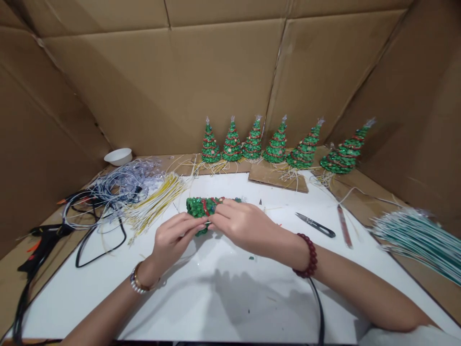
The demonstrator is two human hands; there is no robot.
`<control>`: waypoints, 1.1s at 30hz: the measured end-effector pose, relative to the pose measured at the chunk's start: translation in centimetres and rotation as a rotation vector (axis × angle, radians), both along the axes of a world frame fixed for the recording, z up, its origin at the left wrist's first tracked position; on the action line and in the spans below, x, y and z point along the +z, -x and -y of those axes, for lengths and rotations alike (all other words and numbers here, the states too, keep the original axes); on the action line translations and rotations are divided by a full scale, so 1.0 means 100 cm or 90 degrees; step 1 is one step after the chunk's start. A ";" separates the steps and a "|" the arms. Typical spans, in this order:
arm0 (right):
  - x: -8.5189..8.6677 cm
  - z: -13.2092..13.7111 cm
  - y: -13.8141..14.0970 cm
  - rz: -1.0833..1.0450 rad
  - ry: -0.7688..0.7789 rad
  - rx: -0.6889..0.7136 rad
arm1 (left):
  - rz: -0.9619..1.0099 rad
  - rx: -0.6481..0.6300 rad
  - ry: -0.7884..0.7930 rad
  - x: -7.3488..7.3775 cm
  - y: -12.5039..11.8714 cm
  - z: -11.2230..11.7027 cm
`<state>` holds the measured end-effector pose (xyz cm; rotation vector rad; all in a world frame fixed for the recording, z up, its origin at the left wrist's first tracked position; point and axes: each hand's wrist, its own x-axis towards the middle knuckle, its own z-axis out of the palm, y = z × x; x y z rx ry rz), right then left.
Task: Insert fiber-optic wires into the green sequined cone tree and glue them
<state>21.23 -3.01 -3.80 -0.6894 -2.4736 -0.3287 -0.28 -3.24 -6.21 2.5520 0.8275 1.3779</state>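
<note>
A miniature green Christmas tree (196, 207) with red garland lies on its side, its wide base toward the left. My left hand (175, 236) is closed at its near side, thumb and fingers pinched together where they meet my other hand. Whatever thin piece sits in that pinch is too small to make out. My right hand (236, 222) curls over the tree's middle from the right and hides much of it. Beyond the hands, a row of several finished-looking trees (276, 146) stands against the cardboard, with thin wires trailing from their bases.
Thread snips (315, 225) and a reddish stick-like tool (344, 226) lie at right, near green-and-white wires (419, 240). Leftward are yellow-and-white wires (156, 199), tangled clear wiring (122, 180), a white bowl (118, 156) and a black glue gun (46, 242) with its cord. Cardboard walls surround the white tabletop (201, 302).
</note>
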 end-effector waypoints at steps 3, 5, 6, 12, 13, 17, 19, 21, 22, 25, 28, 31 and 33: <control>0.000 -0.002 0.001 -0.044 -0.046 -0.016 | 0.026 -0.005 0.026 0.003 -0.001 0.000; 0.002 -0.002 0.000 -0.057 -0.041 -0.025 | 0.025 0.012 0.029 0.005 -0.001 -0.001; 0.003 -0.002 0.000 -0.059 -0.036 -0.028 | 0.020 0.023 0.031 0.005 0.000 -0.001; 0.004 0.001 0.000 -0.052 -0.019 -0.034 | -0.040 0.058 -0.003 -0.001 0.004 -0.003; 0.004 0.001 0.000 -0.053 -0.018 -0.033 | -0.059 0.055 -0.023 -0.002 0.005 -0.003; 0.005 0.000 -0.002 -0.062 -0.011 -0.024 | -0.111 0.054 -0.089 -0.005 0.009 -0.003; 0.007 0.000 -0.003 -0.061 0.003 -0.022 | -0.128 0.056 -0.109 -0.005 0.011 -0.004; 0.008 0.001 -0.004 -0.060 0.018 -0.026 | -0.140 0.053 -0.124 -0.004 0.012 -0.004; 0.009 0.001 -0.003 -0.059 0.023 -0.029 | -0.141 0.051 -0.130 -0.004 0.013 -0.004; 0.007 0.002 -0.001 -0.058 0.024 -0.027 | -0.126 0.062 -0.118 -0.002 0.011 -0.003; 0.000 0.003 0.002 -0.056 -0.010 -0.014 | -0.123 0.084 -0.086 0.001 0.007 -0.001; -0.007 0.002 0.004 -0.062 -0.055 -0.018 | -0.130 0.087 -0.074 0.004 0.004 0.000; -0.009 0.002 0.004 -0.063 -0.063 -0.018 | -0.129 0.088 -0.070 0.006 0.003 0.001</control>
